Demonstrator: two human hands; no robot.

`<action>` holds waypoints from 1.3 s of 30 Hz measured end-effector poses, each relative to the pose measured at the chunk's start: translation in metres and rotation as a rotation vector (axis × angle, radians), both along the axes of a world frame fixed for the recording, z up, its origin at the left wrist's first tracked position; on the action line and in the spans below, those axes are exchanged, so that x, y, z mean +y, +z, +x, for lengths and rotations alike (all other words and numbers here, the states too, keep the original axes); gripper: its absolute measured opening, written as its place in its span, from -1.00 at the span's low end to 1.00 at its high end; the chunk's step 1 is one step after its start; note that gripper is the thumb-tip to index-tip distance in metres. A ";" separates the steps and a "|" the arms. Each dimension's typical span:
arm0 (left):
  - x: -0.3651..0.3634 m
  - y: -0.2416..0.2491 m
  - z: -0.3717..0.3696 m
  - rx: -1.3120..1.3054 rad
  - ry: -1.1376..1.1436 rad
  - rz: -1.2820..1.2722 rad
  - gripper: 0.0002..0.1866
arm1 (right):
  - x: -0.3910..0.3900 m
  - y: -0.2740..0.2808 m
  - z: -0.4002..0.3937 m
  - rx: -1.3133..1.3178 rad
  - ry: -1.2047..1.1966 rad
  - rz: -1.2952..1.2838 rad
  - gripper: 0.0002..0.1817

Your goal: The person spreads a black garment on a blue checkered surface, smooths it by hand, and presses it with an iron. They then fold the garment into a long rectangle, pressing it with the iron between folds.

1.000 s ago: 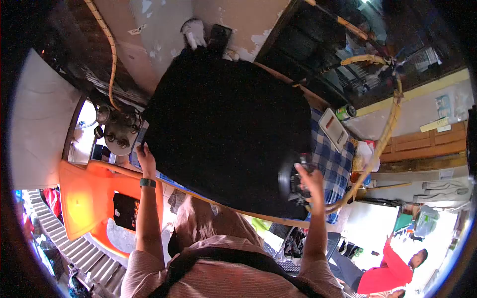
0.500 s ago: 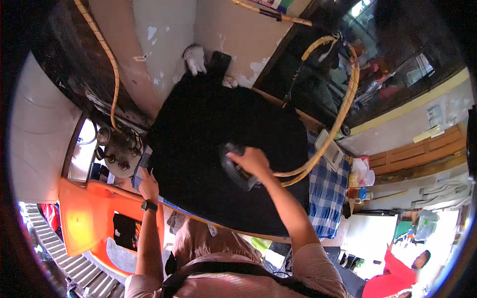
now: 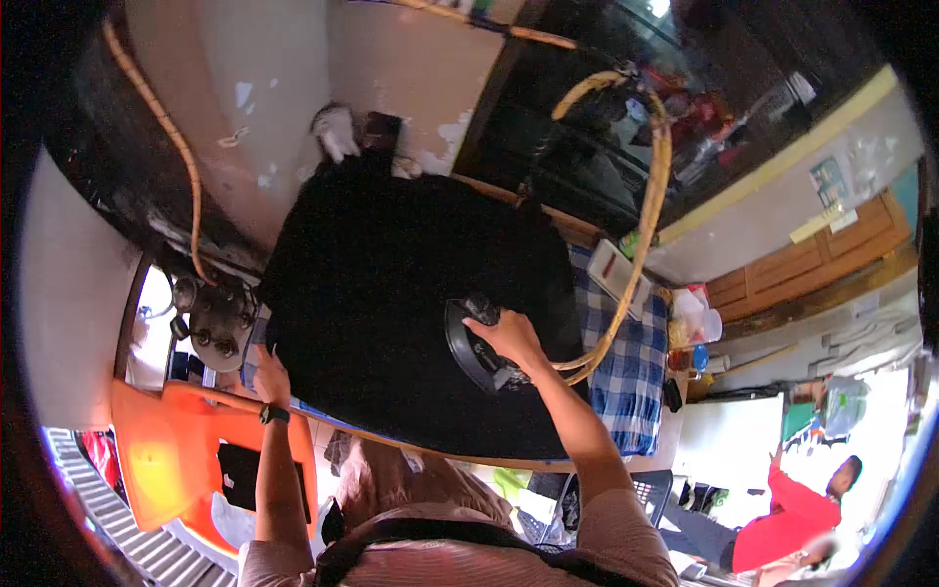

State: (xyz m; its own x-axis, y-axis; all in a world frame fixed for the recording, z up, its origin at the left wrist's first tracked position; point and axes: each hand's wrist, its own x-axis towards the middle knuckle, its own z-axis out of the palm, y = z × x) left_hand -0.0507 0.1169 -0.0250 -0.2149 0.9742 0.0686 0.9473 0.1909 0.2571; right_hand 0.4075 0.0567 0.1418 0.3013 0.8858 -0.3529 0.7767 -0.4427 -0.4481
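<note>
My right hand is wrapped round the handle of a dark iron, which is over the right half of a large black cloth. Tan hoses run from the iron's rear, beside my wrist, off to the right. The black cloth covers most of a table. At the cloth's left edge lies my left hand, its fingers stretched out along the border and a watch on its wrist. Under the cloth, a blue-and-white checked cover shows on the right.
A tan hose loops above the table's right side. A white tray sits on the checked cover. To the left are an orange chair and a metal tank with fittings. A person in red is at the lower right.
My right hand has moved the iron rightward and slightly toward me across the black cloth. My left hand stays at the left edge. The whole view has shifted a little.
</note>
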 end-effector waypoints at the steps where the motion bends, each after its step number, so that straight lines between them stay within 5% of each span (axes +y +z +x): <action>1: 0.000 -0.002 0.000 0.004 -0.017 0.003 -0.61 | -0.002 -0.010 0.007 -0.003 -0.053 0.029 -0.23; 4: -0.005 0.015 0.007 -0.049 -0.016 0.104 -0.70 | -0.017 0.001 0.040 -0.045 -0.208 0.035 -0.24; 8: -0.006 -0.021 -0.007 0.011 -0.018 0.361 -0.74 | -0.053 -0.005 0.143 0.005 -0.528 0.088 -0.25; 10: -0.015 -0.026 -0.008 -0.787 0.024 0.327 -0.70 | -0.078 -0.011 0.194 -0.010 -0.607 0.079 -0.28; 13: -0.039 0.005 0.015 -0.816 0.200 0.061 -0.63 | -0.114 -0.024 0.256 0.049 -0.676 0.062 -0.32; 15: -0.059 0.010 0.029 -0.845 0.082 0.048 -0.75 | -0.134 -0.001 0.252 -0.023 -0.709 0.080 -0.39; 19: -0.108 0.031 0.062 -0.790 -0.359 0.037 -0.56 | -0.133 -0.010 0.196 -1.233 -0.230 0.402 -0.38; 22: -0.128 0.046 0.089 -0.674 -0.747 0.111 -0.27 | -0.123 0.011 0.029 -0.343 0.082 0.662 -0.60; 24: -0.137 0.069 0.109 -0.772 -0.601 -0.174 -0.30 | -0.134 0.006 -0.064 0.109 0.321 0.510 -0.45; 27: -0.137 0.115 0.142 -1.156 -0.364 -0.339 -0.70 | -0.130 -0.024 -0.146 0.216 0.430 0.729 -0.45; 29: -0.130 0.143 0.167 -1.812 -0.109 -0.421 -0.82 | -0.124 -0.049 -0.151 0.161 0.401 0.766 -0.50; 33: -0.097 0.116 0.164 -1.917 -0.029 -0.533 -0.83 | -0.120 0.004 -0.129 0.169 0.311 0.706 -0.71; 35: -0.060 0.115 0.167 -2.287 0.224 -0.664 -0.80 | -0.131 0.048 -0.116 0.285 0.287 0.597 -0.79; 37: -0.016 0.119 0.167 -2.278 0.277 -0.255 -0.72 | -0.147 0.095 -0.100 0.375 0.350 0.518 -0.81; 39: 0.023 0.104 0.145 -2.339 0.173 -0.191 -0.70 | -0.163 0.134 -0.071 0.477 0.566 0.475 -0.81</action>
State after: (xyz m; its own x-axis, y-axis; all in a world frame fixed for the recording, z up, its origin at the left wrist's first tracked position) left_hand 0.0944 0.1403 0.0794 0.1835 0.9090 -0.3741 -0.8249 0.3494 0.4444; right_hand 0.3368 -0.1060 0.2758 -0.3129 0.9429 0.1144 0.5059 0.2674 -0.8201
